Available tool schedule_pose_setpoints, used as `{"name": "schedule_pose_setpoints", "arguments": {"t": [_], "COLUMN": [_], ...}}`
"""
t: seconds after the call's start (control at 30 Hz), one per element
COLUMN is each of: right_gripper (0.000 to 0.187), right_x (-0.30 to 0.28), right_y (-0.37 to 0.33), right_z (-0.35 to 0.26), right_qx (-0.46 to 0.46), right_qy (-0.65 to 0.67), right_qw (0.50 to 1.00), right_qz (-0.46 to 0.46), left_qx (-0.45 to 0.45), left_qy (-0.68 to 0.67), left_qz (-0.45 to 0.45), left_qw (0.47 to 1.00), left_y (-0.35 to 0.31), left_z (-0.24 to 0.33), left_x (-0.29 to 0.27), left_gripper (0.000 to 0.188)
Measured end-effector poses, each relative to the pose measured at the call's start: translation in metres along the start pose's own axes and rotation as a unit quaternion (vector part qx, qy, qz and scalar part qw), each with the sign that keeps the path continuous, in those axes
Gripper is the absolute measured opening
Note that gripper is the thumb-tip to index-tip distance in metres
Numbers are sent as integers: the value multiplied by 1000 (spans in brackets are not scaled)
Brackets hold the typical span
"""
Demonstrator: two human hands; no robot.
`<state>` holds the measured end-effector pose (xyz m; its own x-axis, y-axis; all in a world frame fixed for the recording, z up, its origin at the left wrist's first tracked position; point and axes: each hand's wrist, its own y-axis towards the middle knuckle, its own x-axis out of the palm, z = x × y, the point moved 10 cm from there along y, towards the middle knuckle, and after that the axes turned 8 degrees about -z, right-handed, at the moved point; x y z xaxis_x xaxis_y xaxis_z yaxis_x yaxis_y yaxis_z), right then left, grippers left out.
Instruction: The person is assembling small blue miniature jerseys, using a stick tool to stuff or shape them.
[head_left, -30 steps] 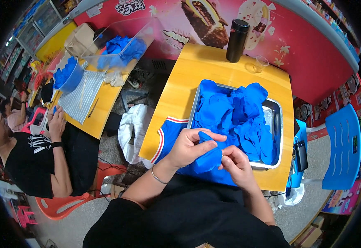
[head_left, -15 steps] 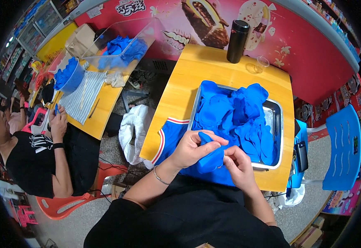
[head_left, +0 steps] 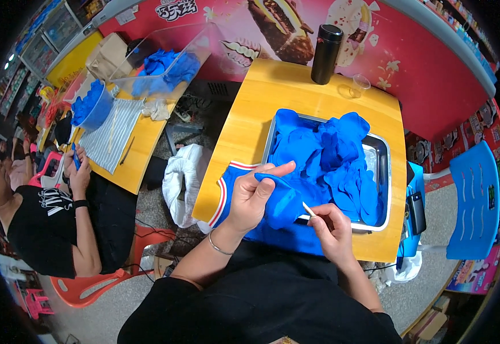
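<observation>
My left hand (head_left: 248, 200) is closed on a blue cloth piece (head_left: 284, 206), holding it up over the near edge of the table with the thumb and a finger along its top. In my right hand (head_left: 334, 229) a thin pale stick (head_left: 308, 210) is pinched between thumb and fingers; its end is at the cloth piece's right edge. Just beyond both hands, a metal tray (head_left: 388, 178) holds a heap of similar blue pieces (head_left: 346, 143). Blue fabric with red-and-white trim (head_left: 234, 179) lies under my left wrist and along the table's near side.
A black flask (head_left: 326, 54) and a clear cup (head_left: 360, 85) stand at the table's back. To the left, a person (head_left: 49, 223) handles a blue piece at another table with a blue basin (head_left: 94, 109) and clear bin (head_left: 167, 86). A blue chair (head_left: 474, 200) is at right.
My left fingers have shifted, and the cloth piece now shows a broader face. My right hand has moved slightly right and down, and the pale stick in it has come into view.
</observation>
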<state>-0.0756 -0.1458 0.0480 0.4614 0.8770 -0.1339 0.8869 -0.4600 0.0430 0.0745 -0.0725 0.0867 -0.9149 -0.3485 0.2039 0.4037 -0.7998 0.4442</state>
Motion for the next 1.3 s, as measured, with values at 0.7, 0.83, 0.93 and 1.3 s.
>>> {"name": "schedule_pose_setpoints", "arguments": {"t": [0.7,0.83,0.93,1.3], "right_gripper": [11,11,12,9], "right_x": [16,16,28,15], "right_y": [3,7,3,8], "right_z": [14,3,12,3], "right_qx": [-7,-7,38,-14], "right_qy": [115,127,249,26], "right_qw": [993,992,966,999], "right_qz": [-24,-23,-61,-15], "left_qx": [70,15,29,45], "left_qy": [57,13,-32,45], "left_qz": [105,115,126,127], "left_qw": [990,993,991,990], "left_y": [-10,-15,-14,-12], "left_z": [-4,-20,-16,-5], "left_x": [-1,-1,-2,-5], "left_gripper": [45,44,45,44]}}
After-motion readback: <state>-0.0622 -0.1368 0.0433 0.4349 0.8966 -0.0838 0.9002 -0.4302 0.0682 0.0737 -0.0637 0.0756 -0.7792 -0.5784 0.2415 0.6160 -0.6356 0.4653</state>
